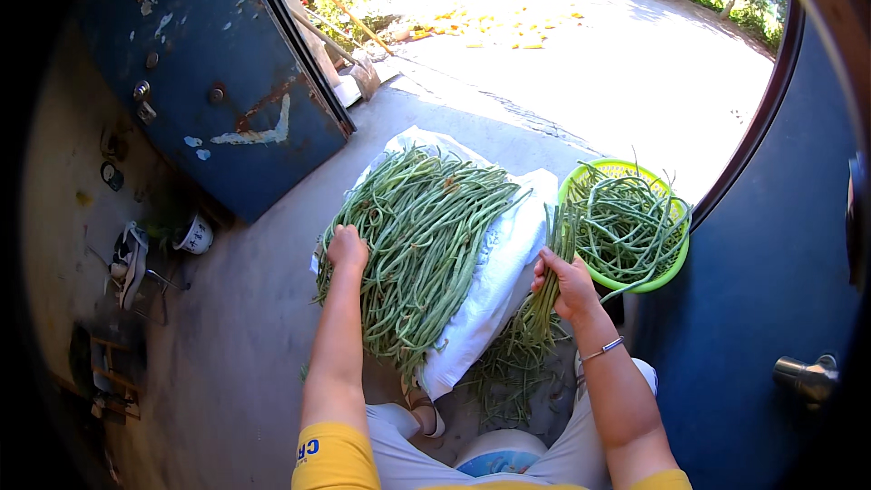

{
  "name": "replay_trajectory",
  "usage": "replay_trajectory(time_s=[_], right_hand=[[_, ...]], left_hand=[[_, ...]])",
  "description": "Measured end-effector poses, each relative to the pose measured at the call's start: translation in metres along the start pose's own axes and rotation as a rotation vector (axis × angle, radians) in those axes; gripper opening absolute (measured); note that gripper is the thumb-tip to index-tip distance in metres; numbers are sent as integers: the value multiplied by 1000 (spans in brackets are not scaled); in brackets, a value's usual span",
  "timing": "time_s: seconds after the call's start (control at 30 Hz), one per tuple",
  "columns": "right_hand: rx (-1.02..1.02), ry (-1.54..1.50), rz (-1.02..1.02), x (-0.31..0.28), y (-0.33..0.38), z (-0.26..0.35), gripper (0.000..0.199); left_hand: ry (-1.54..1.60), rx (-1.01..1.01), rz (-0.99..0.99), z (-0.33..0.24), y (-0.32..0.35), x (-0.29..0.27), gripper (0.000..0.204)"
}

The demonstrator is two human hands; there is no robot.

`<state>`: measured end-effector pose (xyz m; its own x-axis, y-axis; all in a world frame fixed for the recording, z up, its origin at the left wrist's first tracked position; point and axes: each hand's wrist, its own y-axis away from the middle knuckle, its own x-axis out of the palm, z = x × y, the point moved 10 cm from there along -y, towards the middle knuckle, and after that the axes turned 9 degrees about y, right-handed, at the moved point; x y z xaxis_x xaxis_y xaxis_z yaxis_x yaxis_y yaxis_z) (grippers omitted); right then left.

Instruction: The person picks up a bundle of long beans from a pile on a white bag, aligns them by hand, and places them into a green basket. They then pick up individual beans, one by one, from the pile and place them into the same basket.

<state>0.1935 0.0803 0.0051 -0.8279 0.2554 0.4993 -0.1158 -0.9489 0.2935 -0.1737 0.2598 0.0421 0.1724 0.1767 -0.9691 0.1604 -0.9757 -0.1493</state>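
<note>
A thick heap of green long beans [422, 249] lies on a white woven sack [485, 286] in front of me. My left hand [347, 249] is closed at the heap's left edge, its fingers curled over bean ends; the fingertips are hidden. To the right of the sack, my right hand [564, 283] grips an upright bundle of long beans [558, 240], whose lower ends hang below the fist. Right beside that hand is a bright green plastic basket [670, 274] filled with loosely tangled long beans [626, 222].
Bean scraps [517, 381] litter the floor between my feet. A blue metal door [209, 82] stands open at left, another door leaf [762, 290] at right. A shovel [363, 77] leans by the doorway. A white pot [194, 236] sits near the left wall. Outside lies sunlit ground with yellow pieces.
</note>
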Motion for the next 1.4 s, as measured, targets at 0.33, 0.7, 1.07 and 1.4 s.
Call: replay_trajectory(time_s=[0.33,0.7,1.07,1.4], right_hand=[[46,-45,-2,3,6,8,18],[261,93,159,42,15,-61,16],[270,71,141,29,12,-52,14],[135,-131,181,27,-2,-26,31]], left_hand=[[643,273,83,-46,37,-55,19],[1038,334,589,-129,228,-26,15],[895,548,982,-151,310,36,22],[1113,267,1167,-120,295,55,19]])
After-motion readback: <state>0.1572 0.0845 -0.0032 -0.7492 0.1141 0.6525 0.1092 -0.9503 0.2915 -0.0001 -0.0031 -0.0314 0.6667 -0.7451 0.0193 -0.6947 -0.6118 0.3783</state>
